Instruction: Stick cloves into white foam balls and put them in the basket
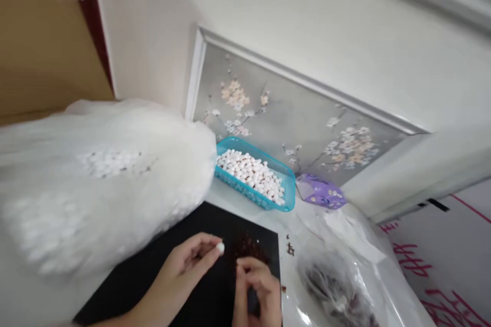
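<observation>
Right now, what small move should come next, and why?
Probably bring the white ball over to the dark brown bits on the black board, since your left hand holds it beside them and your right hand is at them.

A white ball [220,248] shows against the black board [126,286] beside reddish-brown crumbs [249,250]. More white balls [249,176] fill the turquoise lattice basket [245,149], before a grey panel [303,112] patterned with pale pink blossoms [235,96].
</observation>
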Motion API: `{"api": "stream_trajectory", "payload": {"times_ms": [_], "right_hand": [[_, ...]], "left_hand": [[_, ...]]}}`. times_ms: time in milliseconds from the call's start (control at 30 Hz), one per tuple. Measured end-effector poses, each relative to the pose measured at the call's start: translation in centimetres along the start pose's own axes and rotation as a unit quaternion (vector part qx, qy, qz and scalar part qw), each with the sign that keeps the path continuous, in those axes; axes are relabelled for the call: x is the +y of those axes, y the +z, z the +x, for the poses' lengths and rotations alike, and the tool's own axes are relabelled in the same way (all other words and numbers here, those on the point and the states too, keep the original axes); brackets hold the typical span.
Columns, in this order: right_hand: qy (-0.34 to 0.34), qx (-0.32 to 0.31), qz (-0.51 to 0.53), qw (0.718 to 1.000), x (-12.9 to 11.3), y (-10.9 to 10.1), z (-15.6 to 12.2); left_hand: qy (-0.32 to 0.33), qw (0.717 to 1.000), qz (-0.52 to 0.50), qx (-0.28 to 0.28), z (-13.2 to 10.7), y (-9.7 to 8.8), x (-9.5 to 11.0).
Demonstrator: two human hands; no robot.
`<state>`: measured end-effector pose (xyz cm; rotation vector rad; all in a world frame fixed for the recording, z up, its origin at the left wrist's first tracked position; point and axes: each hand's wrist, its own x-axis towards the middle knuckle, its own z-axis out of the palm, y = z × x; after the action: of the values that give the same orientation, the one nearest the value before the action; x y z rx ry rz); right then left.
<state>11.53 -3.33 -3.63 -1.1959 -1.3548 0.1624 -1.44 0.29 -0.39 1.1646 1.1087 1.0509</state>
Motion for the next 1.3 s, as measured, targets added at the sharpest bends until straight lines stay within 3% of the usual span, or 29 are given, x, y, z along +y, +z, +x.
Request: {"api": "stream_trajectory", "payload": {"times_ms": [67, 200, 467, 800, 1300], "right_hand": [[0.025, 0.021, 0.028, 0.999, -0.3, -0.3, 0.2], [0.056, -0.026, 0.072, 0.995, -0.6, -1.0, 0.8], [0.095, -0.125, 0.117, 0.981, -1.7, -1.7, 0.8], [0.155, -0.131, 0.125, 0.971, -1.4, -1.7, 1.1], [0.186, -0.159, 0.164, 0.956, -0.8, -2.1, 0.5]], "left_hand": [[-0.006, 1.000, -0.025, 0.017, -0.3, 0.6, -0.1], [-0.006, 0.999, -0.013, -0.032, -0.6, 0.8, -0.3], [0.005, 0.999, 0.008, -0.052, -0.7, 0.2, 0.1], [-0.010, 0.996, 0.040, -0.075, -0.6, 0.0, 0.1], [-0.077, 0.991, -0.050, -0.102, -0.9, -0.2, 0.3]]}}
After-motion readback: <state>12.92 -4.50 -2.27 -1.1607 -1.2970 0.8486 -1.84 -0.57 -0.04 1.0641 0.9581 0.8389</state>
